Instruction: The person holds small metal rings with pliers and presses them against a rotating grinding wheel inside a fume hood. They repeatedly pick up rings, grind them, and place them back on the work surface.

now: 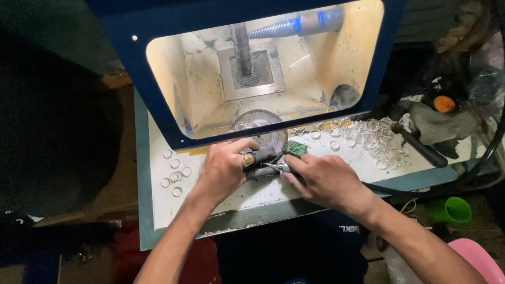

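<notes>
Both hands meet at the front edge of a polishing cabinet, just below its round buffing wheel (261, 133), which sits under a lit window in the dark blue hood (150, 101). The left hand (226, 166) is closed around a fold of dark grey cloth (263, 163), and a gold-coloured ring (247, 159) shows against its fingers; whether that ring is worn or gripped I cannot tell. The right hand (324, 180) pinches a slim metal tool (276, 167) whose tip points into the cloth, with a small green block (297, 149) lying just beside its fingers. A ring of this kind is likely light, stiff and hard, yet small and smooth enough to slip, so the soft cloth looks like the sensible place to hold it: fingers on the outer band, cloth between, pressure kept even. The tool seems rigid and thin, best held near its tip for control. Loose clear rings (175, 175) lie on the white surface (238, 201) left of the hands, and a larger heap of rings (375, 140) spreads to the right beside a black-handled tool (420, 147). A green cup (453, 209) stands lower right, well apart.
</notes>
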